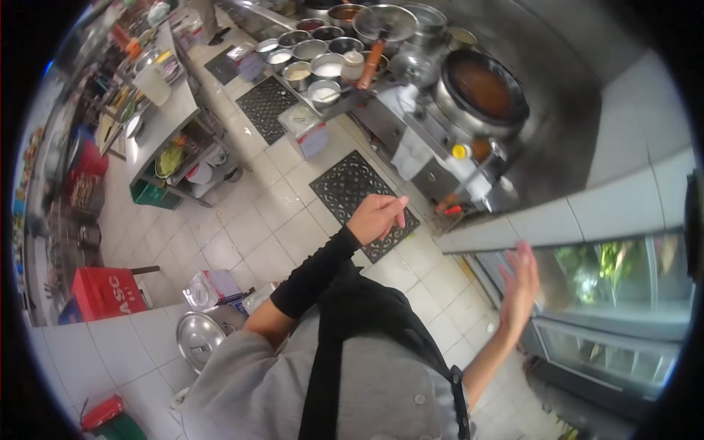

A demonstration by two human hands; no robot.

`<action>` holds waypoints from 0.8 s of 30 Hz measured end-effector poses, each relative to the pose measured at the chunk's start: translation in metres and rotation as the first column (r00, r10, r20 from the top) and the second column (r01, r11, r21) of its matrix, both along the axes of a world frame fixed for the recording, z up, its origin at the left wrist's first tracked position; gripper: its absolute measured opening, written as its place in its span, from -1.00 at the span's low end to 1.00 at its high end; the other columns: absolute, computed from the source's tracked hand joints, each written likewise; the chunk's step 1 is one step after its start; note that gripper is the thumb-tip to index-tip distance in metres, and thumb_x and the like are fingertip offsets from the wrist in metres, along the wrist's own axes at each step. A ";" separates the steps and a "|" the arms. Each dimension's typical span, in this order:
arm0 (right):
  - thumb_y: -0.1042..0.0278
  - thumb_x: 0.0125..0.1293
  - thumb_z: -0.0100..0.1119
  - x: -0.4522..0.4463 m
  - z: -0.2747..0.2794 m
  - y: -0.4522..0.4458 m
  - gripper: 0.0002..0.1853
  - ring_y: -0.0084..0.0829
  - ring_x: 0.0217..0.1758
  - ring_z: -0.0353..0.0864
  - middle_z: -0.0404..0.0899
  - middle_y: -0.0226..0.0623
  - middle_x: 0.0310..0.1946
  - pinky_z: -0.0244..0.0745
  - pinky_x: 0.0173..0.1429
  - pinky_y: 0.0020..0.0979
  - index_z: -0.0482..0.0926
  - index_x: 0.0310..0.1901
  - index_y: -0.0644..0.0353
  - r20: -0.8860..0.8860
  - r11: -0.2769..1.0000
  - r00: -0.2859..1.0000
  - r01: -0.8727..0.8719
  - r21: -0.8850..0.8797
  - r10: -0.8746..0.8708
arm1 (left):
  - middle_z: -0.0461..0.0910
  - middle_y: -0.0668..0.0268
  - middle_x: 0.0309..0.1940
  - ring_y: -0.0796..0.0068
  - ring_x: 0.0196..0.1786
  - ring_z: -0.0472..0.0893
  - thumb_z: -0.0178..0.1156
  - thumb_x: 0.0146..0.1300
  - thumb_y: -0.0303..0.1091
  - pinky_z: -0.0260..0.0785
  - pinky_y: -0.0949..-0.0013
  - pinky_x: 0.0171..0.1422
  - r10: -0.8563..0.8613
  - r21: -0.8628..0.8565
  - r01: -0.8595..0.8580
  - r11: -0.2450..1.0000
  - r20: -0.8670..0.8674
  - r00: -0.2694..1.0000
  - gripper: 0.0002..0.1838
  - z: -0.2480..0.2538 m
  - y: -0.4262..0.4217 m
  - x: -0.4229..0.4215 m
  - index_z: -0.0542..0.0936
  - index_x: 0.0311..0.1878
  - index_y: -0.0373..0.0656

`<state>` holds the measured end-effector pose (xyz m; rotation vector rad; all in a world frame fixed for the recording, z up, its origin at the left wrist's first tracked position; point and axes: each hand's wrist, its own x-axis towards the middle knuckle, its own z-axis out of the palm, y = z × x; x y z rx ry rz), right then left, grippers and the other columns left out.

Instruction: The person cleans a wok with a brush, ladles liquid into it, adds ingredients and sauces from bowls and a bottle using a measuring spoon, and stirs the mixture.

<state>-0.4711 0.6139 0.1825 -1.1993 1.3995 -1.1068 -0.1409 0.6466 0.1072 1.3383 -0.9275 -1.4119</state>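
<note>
My left hand [378, 218], below a black sleeve [319, 268], hangs over a black patterned floor mat [341, 182]. Its fingers are loosely bent and somewhat apart, with nothing visible in them. On the right, my right hand [519, 286] is raised with its fingers stretched out and slightly apart, and it holds nothing. It is nearest to a glass-fronted fridge [539, 323] with green vegetables [612, 260] inside. Neither hand visibly touches an object.
A stove counter [433, 187] at the upper right bears a large wok [480, 88], a strainer [385, 23] and several metal bowls [326, 64]. A steel table [165, 121], a red box [106, 293] and a lidded pot [199, 341] are on the left.
</note>
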 end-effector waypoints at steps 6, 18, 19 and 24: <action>0.26 0.60 -0.02 0.176 0.007 -0.077 -0.61 -0.31 0.14 0.71 0.70 -0.05 0.10 0.53 0.24 -0.31 0.52 0.31 0.26 -0.355 0.838 0.808 -0.535 -0.107 0.470 | 0.67 0.33 -0.36 0.65 -0.41 0.59 0.11 0.54 -0.23 0.50 0.52 -0.31 0.106 -0.076 -0.099 0.992 0.080 0.991 -0.70 0.021 -0.009 0.092 0.69 -0.01 -0.28; 0.57 0.47 0.05 0.279 -0.073 -0.219 -0.60 -0.39 0.02 0.74 0.68 -0.08 0.08 0.57 0.07 -0.47 0.51 0.31 0.30 -0.184 0.760 0.745 -0.649 0.019 0.641 | 0.75 0.23 -0.01 0.49 -0.02 0.70 0.18 0.49 -0.29 0.56 0.37 0.07 0.018 0.123 -0.073 0.990 0.397 0.918 -0.65 -0.015 -0.080 0.175 0.61 0.22 -0.25; 0.54 0.48 0.07 0.289 -0.074 -0.235 -0.63 -0.42 0.02 0.73 0.69 -0.11 0.06 0.59 0.06 -0.46 0.53 0.28 0.32 -0.143 0.731 0.718 -0.678 0.074 0.681 | 0.75 0.23 0.01 0.48 0.08 0.69 0.18 0.50 -0.27 0.54 0.36 0.12 0.034 0.152 -0.111 0.982 0.436 0.900 -0.64 -0.004 -0.090 0.180 0.61 0.24 -0.23; 0.49 0.50 0.07 0.371 -0.079 -0.308 -0.70 -0.43 -0.04 0.74 0.71 -0.15 0.02 0.63 0.01 -0.43 0.59 0.18 0.35 -0.065 0.633 0.631 -0.774 0.020 0.773 | 0.74 0.18 0.02 0.41 0.02 0.71 0.18 0.50 -0.27 0.54 0.32 0.14 0.200 0.148 -0.258 0.955 0.322 0.925 -0.65 0.016 -0.126 0.234 0.62 0.22 -0.25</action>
